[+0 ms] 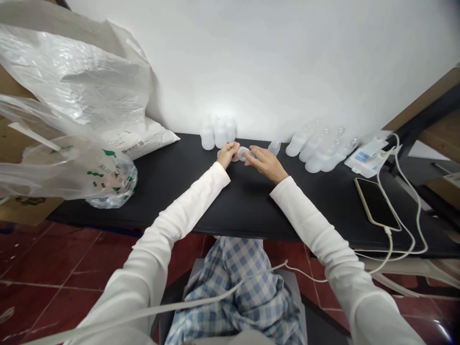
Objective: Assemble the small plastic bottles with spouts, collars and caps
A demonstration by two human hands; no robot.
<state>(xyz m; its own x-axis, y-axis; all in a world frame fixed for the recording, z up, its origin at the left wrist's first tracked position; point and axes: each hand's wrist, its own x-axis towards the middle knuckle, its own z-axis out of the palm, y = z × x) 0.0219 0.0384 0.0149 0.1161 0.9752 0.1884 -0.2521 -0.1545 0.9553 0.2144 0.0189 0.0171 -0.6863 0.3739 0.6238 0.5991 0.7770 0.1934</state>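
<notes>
My left hand (229, 154), fingers pinched together, holds a small translucent plastic ring (243, 153) just above the black table. From the other side, my right hand (268, 164) reaches in, its thumb and fingers at the ring's edge. Another pale round piece shows partly beneath my left fingers; its kind cannot be made out. Behind my left hand stand several frosted white bottles (220, 134) without visible caps. A clear domed cap (274, 147) sits just past my right hand.
At right lie several frosted bottles with clear domed tops (319, 148). Beyond them are a white-and-blue packet (367, 157) and a phone (377, 203) with a white cable (419, 211). A large white plastic sack (89, 76) and a clear bag (111, 177) occupy the left side.
</notes>
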